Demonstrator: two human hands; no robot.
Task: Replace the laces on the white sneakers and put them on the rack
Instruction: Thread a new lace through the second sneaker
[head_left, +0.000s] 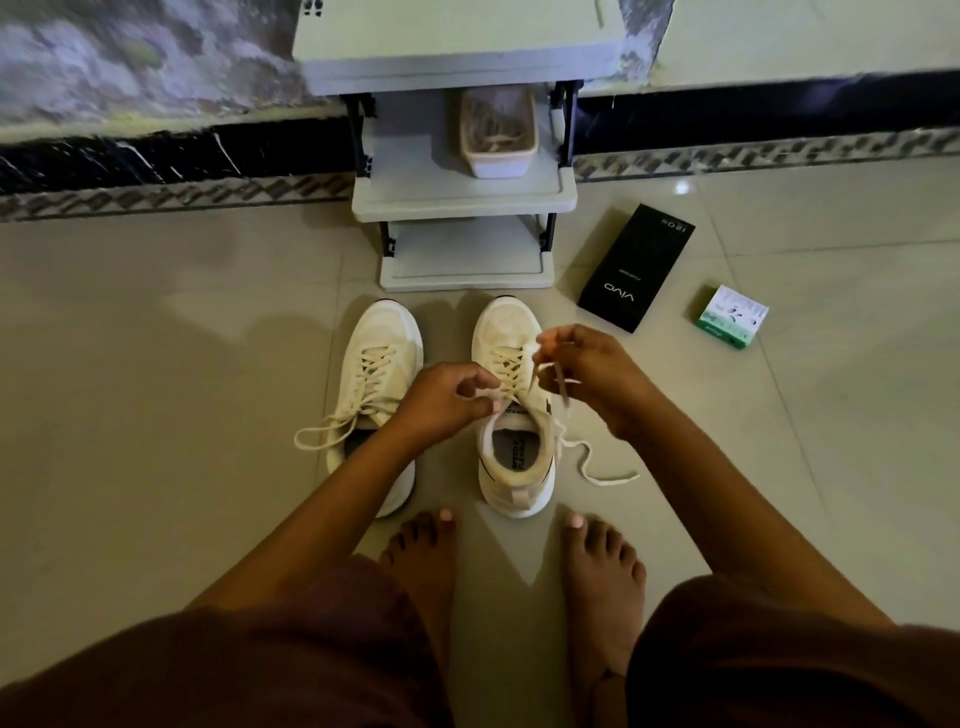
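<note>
The tiled floor (156, 322) carries a grey rack (465, 200) against the wall, and directly before the rack two white sneakers (511, 467) stand side by side, toes toward it, with loose lace ends lying on the tiles. Right of the rack lies a black box (636, 267), and further right, apart from it, a small green-white box (732, 317). Two bare feet (602, 566) rest on the floor just behind the sneakers, and on the rack's middle shelf stands a tray (498, 156).
</note>
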